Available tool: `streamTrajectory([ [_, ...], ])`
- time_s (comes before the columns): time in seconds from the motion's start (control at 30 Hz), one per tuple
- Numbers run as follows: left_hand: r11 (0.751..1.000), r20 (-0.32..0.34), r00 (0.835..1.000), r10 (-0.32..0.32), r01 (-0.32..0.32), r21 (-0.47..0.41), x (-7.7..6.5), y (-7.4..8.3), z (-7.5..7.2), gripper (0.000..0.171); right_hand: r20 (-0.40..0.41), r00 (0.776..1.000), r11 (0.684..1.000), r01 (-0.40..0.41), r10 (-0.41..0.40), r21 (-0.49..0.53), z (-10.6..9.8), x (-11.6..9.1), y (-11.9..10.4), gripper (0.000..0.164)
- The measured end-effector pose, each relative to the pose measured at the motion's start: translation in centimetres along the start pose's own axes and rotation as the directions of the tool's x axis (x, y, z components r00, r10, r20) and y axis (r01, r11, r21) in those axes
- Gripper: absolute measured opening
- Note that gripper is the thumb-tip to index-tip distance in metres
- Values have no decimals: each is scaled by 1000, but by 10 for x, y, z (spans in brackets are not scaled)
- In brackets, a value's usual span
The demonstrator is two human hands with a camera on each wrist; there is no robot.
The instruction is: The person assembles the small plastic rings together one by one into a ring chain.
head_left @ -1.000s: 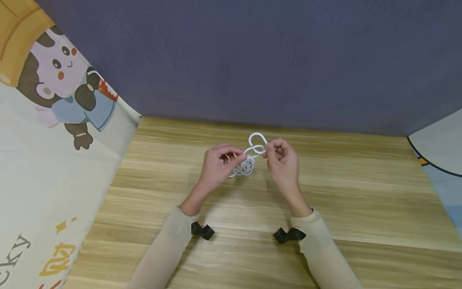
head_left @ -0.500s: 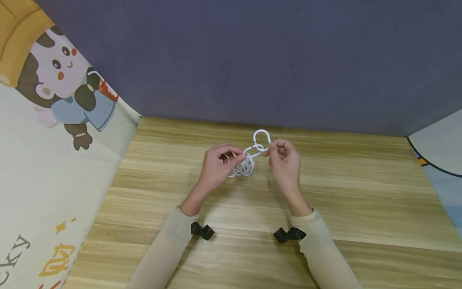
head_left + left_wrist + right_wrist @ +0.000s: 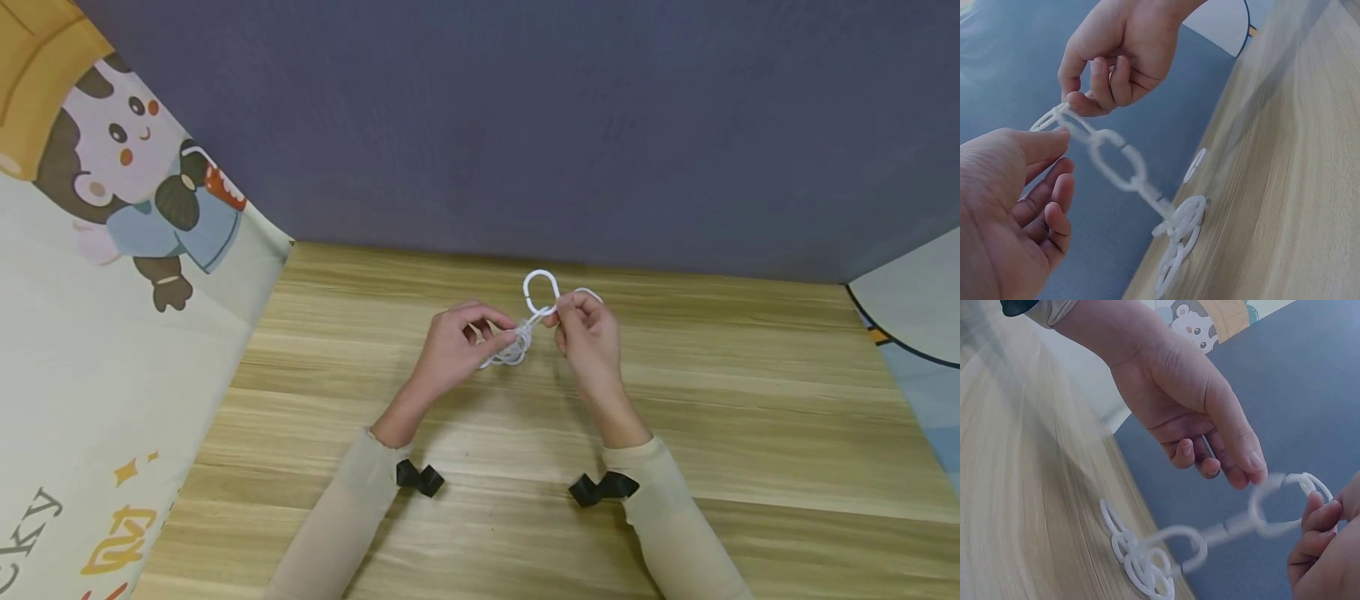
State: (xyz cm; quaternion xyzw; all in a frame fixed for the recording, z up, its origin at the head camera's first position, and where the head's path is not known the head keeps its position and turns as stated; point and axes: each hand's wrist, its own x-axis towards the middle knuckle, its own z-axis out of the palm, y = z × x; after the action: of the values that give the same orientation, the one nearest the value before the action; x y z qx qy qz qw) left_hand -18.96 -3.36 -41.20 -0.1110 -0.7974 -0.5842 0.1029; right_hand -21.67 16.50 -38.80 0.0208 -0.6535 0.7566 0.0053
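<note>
A chain of white plastic oval links runs between the two hands. With thumb and fingertip, my left hand [image 3: 468, 337] pinches a link near the chain's upper end. Across from it, my right hand [image 3: 590, 337] pinches the end link [image 3: 539, 272], which stands up beyond its fingertips. Below the fingers the hanging links [image 3: 1109, 134] slant down, blurred in the wrist views. They lead into a tangled heap of the same chain [image 3: 1188, 212] on the table. The other fingers of both hands curl loosely.
A separate white link [image 3: 1201, 154] lies on the wood-grain table [image 3: 735, 400] beyond the right hand. A dark blue panel [image 3: 480, 133] rises along the table's back edge. A light wall with cartoon pictures [image 3: 150, 225] stands at the left.
My left hand has shifted slightly right, closer to my right hand. The link between them has turned from broadside to nearly edge-on. The loose link behind the right hand shows more.
</note>
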Motion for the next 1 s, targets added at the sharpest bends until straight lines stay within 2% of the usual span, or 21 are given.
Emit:
streamTrajectory([
  [0.13,1000,38,999,6,-6,2,-1,0,1,13,12,1000,1000,-1,0,23,1,-1,1,19],
  [0.27,1000,40,999,11,-11,-3,-2,2,3,12,9,1000,999,-11,11,32,2,-3,2,19],
  [0.43,996,-5,999,-50,49,-73,-4,6,7,11,1,999,997,-39,39,60,4,-5,2,17],
  [0.6,973,-56,989,-137,124,-195,-7,12,11,13,-13,997,994,-71,72,86,8,-8,3,18],
  [0.77,954,-77,983,-167,141,-263,-9,15,17,15,-25,994,985,-103,108,140,15,-12,5,20],
  [1.0,941,-129,969,-209,164,-295,-12,15,25,14,-46,987,968,-140,152,206,24,-20,11,17],
])
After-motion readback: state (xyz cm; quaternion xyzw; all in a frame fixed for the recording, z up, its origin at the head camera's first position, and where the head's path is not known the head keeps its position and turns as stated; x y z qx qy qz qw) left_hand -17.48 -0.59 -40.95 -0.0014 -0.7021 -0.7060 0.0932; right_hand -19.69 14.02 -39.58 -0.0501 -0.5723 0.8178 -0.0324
